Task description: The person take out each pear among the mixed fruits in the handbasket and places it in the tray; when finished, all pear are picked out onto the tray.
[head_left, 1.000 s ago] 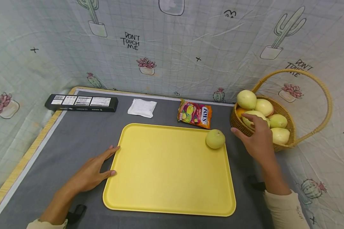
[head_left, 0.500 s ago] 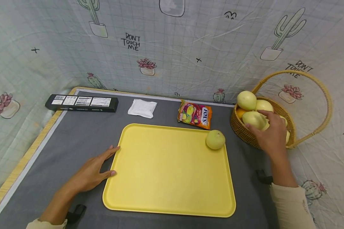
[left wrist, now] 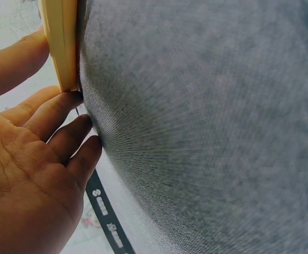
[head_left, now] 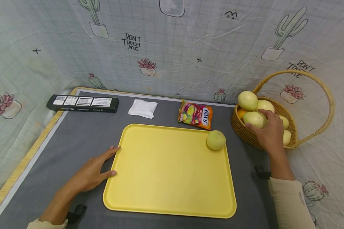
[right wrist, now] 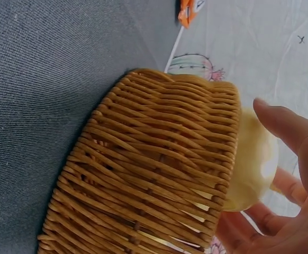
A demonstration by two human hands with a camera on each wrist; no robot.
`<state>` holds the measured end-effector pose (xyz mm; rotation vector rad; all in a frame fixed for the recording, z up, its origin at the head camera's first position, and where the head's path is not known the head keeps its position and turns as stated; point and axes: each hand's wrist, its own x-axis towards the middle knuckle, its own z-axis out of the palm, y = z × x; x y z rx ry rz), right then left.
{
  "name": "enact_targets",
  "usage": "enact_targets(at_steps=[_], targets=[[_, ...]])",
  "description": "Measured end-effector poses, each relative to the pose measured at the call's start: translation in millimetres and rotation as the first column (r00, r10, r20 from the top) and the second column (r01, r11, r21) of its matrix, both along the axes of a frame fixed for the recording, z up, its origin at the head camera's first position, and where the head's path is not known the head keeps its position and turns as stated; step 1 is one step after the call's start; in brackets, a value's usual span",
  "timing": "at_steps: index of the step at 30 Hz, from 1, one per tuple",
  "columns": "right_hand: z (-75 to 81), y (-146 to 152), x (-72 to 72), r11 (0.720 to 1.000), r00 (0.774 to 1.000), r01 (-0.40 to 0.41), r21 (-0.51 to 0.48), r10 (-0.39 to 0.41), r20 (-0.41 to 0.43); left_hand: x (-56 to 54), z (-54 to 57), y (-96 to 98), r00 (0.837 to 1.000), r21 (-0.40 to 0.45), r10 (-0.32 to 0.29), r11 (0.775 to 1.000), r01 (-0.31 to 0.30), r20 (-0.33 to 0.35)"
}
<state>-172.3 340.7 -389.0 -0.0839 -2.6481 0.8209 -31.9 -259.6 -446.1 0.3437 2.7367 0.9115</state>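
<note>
A right hand (head_left: 270, 132) is curling its thumb and fingers round the front fruit (head_left: 253, 119) at the left rim of the basket (head_left: 240, 131); a second ago it was hanging further left, its fingers covering that fruit and its thumb hovering outside the rim; now the thumb is lying at the fruit's near side and the forefinger at its far right. This is, as a judgement, making the front fruit the piece being worked on; it is still sitting in the basket, not being lifted clear. The basket is hiding part of the fruit in the right wrist view, so how firmly the hand is pinching cannot be told. An orange (head_left: 241, 112) is peeping out behind it; the top fruit (head_left: 247, 100) is resting at the basket's far left rim.

The left hand (head_left: 91, 172) is staying at the left edge of the tray (head_left: 166, 171), its fingers and thumb spreading apart and touching that edge; the round fruit (head_left: 216, 140) is lying in the tray's far right corner, unmoved. Along the far edge of the table (head_left: 60, 143), a black box (head_left: 82, 103) is lying at the left corner; a white packet (head_left: 143, 108) and a sweet bag (head_left: 195, 114) are lying beyond the tray.
</note>
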Motion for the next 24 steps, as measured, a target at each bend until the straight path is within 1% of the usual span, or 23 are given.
enact_targets(at_steps=[5,10,14,19,24], targets=[[-2.6,3.6,-2.3,1.000,0.999,0.000,0.000,0.000,0.035,-0.3,-0.8,-0.1,1.000,0.001,0.004,1.000,-0.004,0.000],[-2.2,5.3,-2.3,1.000,0.999,0.011,-0.007,-0.010,0.040,-0.7,-1.3,-0.9,1.000,0.006,0.007,1.000,-0.007,0.010],[-0.1,4.5,1.1,0.999,0.999,0.038,-0.011,-0.037,0.032,-0.6,-0.9,0.3,1.000,0.008,0.008,1.000,-0.008,0.013],[4.5,-0.5,6.9,0.999,0.999,0.049,-0.017,-0.049,-0.016,-0.4,-1.0,0.8,1.000,0.010,0.003,1.000,-0.003,0.000],[11.9,-9.9,13.8,1.000,0.993,0.025,-0.001,-0.025,-0.116,-0.6,-1.5,0.2,1.000,0.001,0.010,1.000,-0.010,0.012]])
